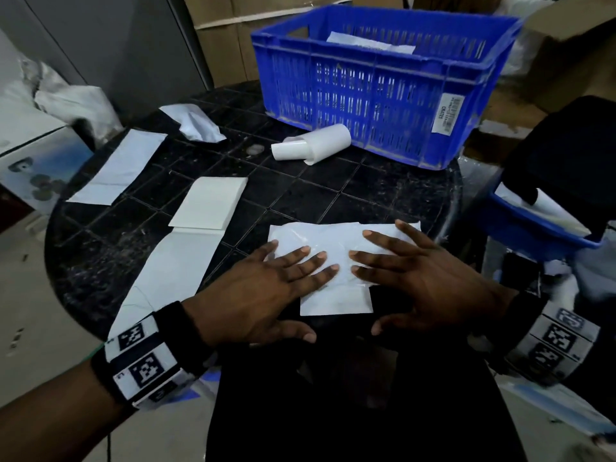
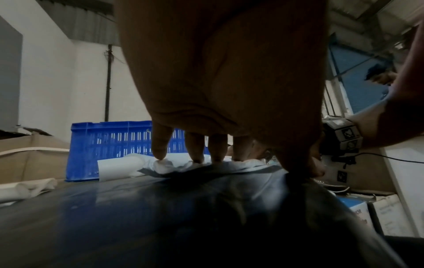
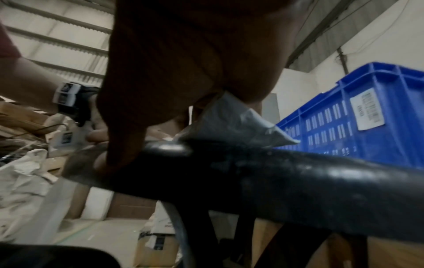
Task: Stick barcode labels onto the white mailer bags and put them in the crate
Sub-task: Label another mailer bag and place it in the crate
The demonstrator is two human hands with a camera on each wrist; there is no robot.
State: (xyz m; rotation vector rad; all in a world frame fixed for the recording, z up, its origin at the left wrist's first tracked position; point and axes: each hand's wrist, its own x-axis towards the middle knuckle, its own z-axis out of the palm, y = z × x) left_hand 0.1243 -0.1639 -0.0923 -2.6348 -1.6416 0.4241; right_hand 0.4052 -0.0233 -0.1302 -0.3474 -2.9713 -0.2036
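A white mailer bag (image 1: 336, 240) lies flat at the near edge of the round black table (image 1: 300, 185). My left hand (image 1: 276, 285) presses on its left part with straight, spread fingers. My right hand (image 1: 413, 271) presses flat on its right part. In the left wrist view the fingertips (image 2: 160, 154) push down on the crinkled bag (image 2: 174, 166). In the right wrist view a corner of the bag (image 3: 234, 123) sticks out under the palm. The blue crate (image 1: 376, 85) stands at the table's far right with a white bag (image 1: 370, 43) inside.
A curled roll of label backing (image 1: 313, 143) lies in front of the crate. A label sheet (image 1: 210, 203), a long white strip (image 1: 173, 265), another strip (image 1: 118, 166) and crumpled paper (image 1: 196, 123) lie on the left. A smaller blue bin (image 1: 540, 221) sits at the right. Cardboard boxes stand behind.
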